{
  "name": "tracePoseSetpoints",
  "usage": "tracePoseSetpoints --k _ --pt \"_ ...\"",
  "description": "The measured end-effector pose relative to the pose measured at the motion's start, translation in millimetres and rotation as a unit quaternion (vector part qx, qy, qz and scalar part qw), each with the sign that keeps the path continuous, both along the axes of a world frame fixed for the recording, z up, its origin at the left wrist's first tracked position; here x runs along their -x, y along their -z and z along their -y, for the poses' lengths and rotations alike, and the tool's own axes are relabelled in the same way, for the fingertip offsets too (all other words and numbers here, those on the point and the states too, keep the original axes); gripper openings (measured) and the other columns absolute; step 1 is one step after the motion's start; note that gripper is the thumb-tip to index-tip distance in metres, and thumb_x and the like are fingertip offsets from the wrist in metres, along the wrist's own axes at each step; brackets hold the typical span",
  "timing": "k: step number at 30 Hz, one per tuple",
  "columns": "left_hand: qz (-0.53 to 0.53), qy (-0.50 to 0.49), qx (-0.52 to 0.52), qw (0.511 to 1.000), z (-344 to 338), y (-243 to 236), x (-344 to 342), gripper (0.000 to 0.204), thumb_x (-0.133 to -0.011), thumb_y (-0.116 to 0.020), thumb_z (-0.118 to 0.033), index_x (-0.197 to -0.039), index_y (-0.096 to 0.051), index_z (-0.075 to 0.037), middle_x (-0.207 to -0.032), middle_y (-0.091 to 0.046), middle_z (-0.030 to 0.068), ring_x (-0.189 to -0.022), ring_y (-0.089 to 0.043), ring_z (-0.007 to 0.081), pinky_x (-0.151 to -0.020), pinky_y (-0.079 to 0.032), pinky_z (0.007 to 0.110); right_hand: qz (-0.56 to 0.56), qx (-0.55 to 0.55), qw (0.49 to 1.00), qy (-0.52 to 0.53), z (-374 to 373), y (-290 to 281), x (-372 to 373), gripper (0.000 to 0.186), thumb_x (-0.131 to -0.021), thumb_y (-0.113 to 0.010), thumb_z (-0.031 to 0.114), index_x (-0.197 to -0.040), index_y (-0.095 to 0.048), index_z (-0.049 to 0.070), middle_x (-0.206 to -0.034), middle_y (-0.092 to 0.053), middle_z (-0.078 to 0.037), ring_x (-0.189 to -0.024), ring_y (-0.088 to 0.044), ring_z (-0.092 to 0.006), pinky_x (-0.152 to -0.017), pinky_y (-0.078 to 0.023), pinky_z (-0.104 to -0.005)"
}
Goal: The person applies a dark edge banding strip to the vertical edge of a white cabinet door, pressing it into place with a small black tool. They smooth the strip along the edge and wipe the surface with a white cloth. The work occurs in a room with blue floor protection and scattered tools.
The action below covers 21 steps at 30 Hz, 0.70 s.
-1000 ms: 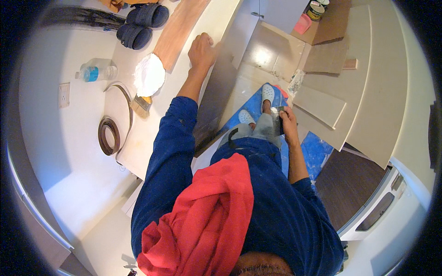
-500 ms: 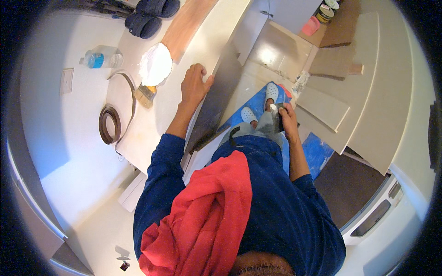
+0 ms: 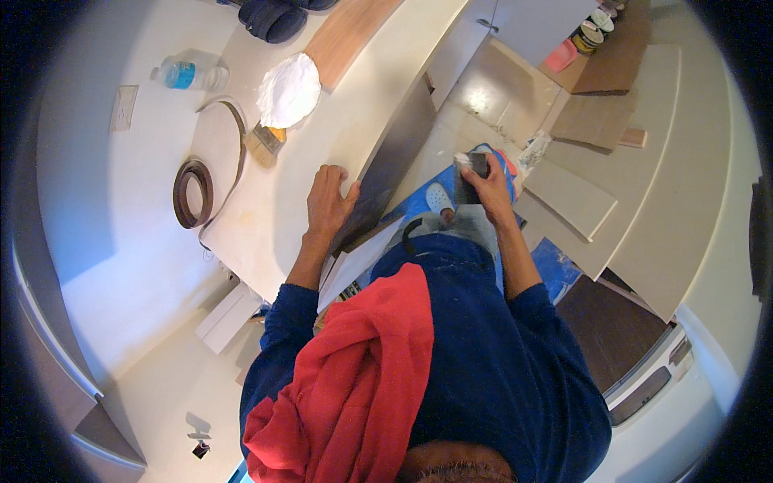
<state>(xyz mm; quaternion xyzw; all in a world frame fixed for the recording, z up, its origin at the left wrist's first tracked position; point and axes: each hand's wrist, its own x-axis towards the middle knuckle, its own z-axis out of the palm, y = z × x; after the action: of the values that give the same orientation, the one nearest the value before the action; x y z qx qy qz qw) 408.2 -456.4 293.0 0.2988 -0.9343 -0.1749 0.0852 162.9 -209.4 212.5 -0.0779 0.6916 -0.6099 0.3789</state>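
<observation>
My left hand (image 3: 330,203) rests at the edge of the pale worktop (image 3: 318,145), thumb apart from the bent fingers and nothing held. Over the floor, my right hand (image 3: 494,193) grips a dark flat scraper (image 3: 465,190) with white paste along its far end. Beyond my left hand, a mound of white paste (image 3: 288,90) sits on the worktop. A paintbrush (image 3: 264,146) with pale bristles lies against it. Farther left is a coiled brown strip (image 3: 192,193), its loose end curving toward the brush.
A reddish wooden board (image 3: 348,39), a water bottle (image 3: 189,74) and dark sandals (image 3: 270,18) lie at the worktop's far side. On the right are cardboard pieces (image 3: 592,121) and a pale panel (image 3: 573,197). Blue sheeting (image 3: 554,262) covers part of the floor.
My left hand has drawn back toward me along the worktop edge. My right hand has moved slightly left and away; the scraper has turned, showing its dark face and white paste. The view has shifted.
</observation>
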Motion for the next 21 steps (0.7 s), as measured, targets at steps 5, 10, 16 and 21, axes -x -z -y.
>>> tracePoseSetpoints --k 5,10,16,21 --pt "-0.042 -0.017 0.001 0.999 2 11 19 0.03 -0.089 -0.081 -0.026 -0.1 -0.059 -0.009 -0.094 -0.062 0.0125 -0.084 -0.065 0.0342 -0.075 -0.054 0.045 -0.01 0.042 0.999 -0.021 43 -6 -17 0.025 -0.1 -0.073 0.018 -0.119 -0.071 0.0 -0.1 -0.073 -0.006 -0.086 -0.067 -0.0167 -0.079 -0.055 -0.0323" --pt "-0.065 -0.074 0.013 0.995 6 24 78 0.03 -0.091 -0.081 -0.031 -0.094 -0.059 -0.012 -0.085 -0.064 0.0099 -0.076 -0.065 0.0338 -0.069 -0.053 0.047 -0.282 0.025 0.959 -0.026 78 2 -32 0.024 -0.101 -0.065 0.016 -0.117 -0.068 -0.002 -0.104 -0.068 -0.018 -0.092 -0.071 -0.0285 -0.079 -0.057 -0.0361" --pt "-0.096 -0.189 -0.006 0.977 28 22 87 0.029 -0.094 -0.078 -0.034 -0.086 -0.063 -0.011 -0.079 -0.065 0.01 -0.074 -0.067 0.0349 -0.068 -0.053 0.047 -0.296 0.089 0.95 0.036 121 21 -34 0.016 -0.105 -0.065 0.009 -0.112 -0.066 -0.006 -0.105 -0.059 -0.01 -0.097 -0.064 -0.018 -0.082 -0.059 -0.0304" --pt "-0.108 -0.229 0.026 0.967 50 22 55 0.026 -0.096 -0.076 -0.03 -0.085 -0.062 -0.011 -0.08 -0.065 0.0083 -0.071 -0.065 0.0311 -0.067 -0.052 0.045 -0.329 0.044 0.942 0.057 149 22 -33 0.027 -0.105 -0.066 0.01 -0.128 -0.068 -0.004 -0.118 -0.058 -0.012 -0.103 -0.065 -0.0208 -0.085 -0.059 -0.0298"
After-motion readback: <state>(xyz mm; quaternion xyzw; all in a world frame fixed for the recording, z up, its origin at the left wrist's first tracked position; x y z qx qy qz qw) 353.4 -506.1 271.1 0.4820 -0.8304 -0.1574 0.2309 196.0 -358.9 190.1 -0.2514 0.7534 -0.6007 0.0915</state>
